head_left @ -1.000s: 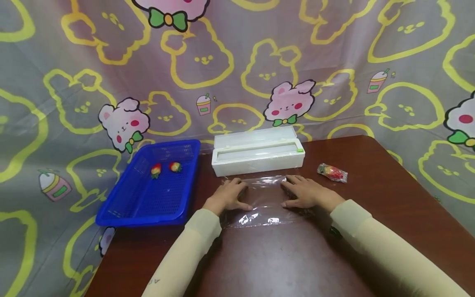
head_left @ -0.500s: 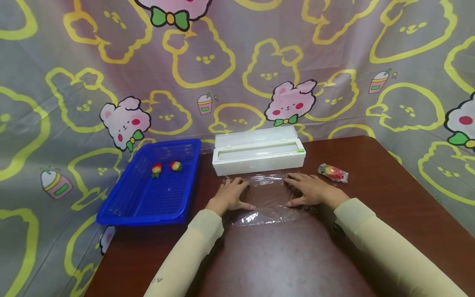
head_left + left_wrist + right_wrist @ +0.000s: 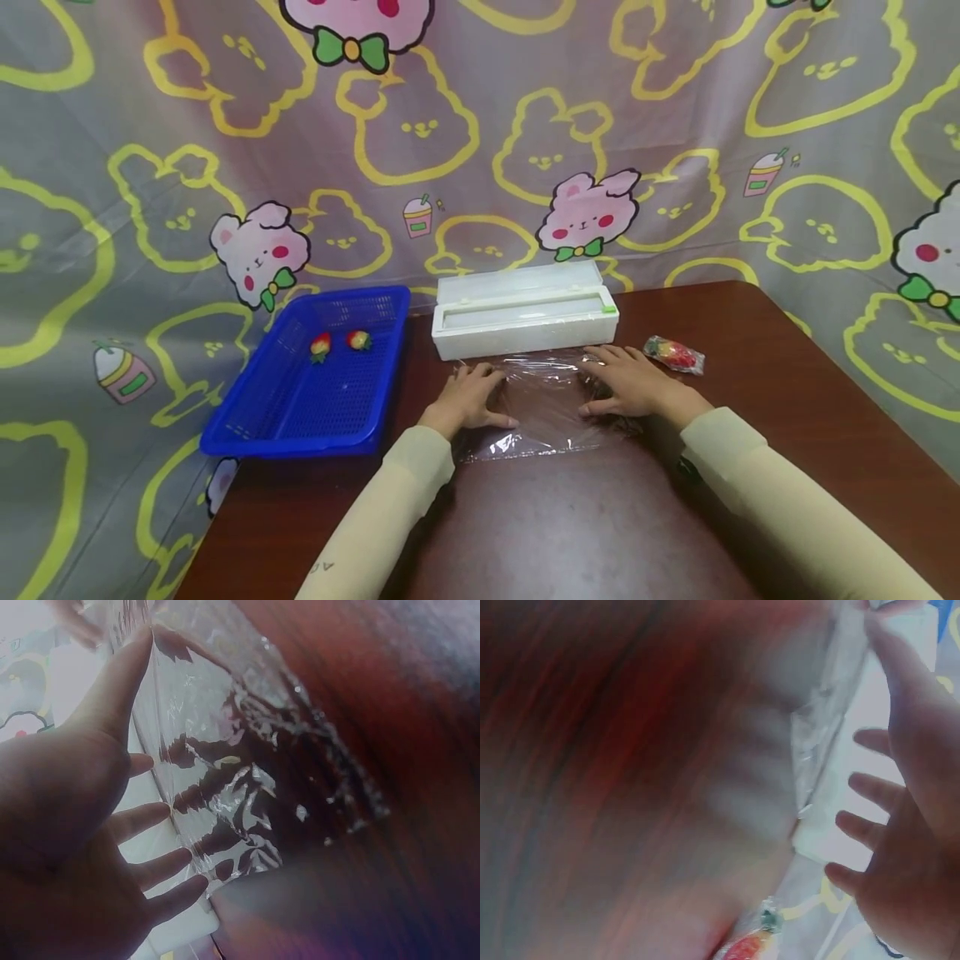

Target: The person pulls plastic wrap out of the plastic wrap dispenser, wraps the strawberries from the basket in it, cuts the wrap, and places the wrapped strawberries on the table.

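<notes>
A sheet of clear plastic wrap [image 3: 543, 412] lies on the brown table in front of a long white wrap box [image 3: 528, 335] with its lid up. Spread fingers of my left hand [image 3: 468, 400] rest on the sheet's left side, thumb apart from the others. Opposite, my right hand [image 3: 630, 383] rests on the right side in a similar pose, fingers spread. In the left wrist view the sheet [image 3: 247, 802] looks creased and shiny near the left fingertips. Neither hand grips anything that I can see.
A blue plastic basket [image 3: 300, 425] at the left holds two strawberries, one [image 3: 320, 347] beside the other [image 3: 358, 340]. Right of the box lies a film-wrapped strawberry [image 3: 677, 356], close to the right hand. A patterned curtain [image 3: 465, 100] hangs behind the table.
My right hand has slid slightly to the right and away from me across the wrap. The glare and creases on the sheet have shifted. The left hand stays nearly in place.
</notes>
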A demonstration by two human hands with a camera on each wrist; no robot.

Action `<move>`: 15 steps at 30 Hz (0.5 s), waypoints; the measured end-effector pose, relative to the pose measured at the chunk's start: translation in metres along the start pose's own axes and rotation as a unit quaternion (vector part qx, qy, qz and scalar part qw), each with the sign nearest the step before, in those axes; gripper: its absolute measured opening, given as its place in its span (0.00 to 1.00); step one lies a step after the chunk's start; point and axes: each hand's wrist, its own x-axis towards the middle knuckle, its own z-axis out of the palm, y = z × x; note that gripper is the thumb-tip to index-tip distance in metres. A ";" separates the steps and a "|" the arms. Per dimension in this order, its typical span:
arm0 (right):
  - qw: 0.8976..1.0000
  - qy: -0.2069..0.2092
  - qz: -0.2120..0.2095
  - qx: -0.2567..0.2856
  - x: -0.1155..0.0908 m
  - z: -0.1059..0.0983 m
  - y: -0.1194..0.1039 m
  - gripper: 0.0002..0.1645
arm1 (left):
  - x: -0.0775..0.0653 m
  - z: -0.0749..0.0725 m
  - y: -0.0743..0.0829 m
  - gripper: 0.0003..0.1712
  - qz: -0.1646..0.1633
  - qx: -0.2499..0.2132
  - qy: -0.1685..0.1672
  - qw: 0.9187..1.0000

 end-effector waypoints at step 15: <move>0.999 -0.037 0.024 0.029 -0.001 0.012 -0.004 0.50 | -0.002 0.000 0.002 0.56 0.001 -0.006 0.002 1.000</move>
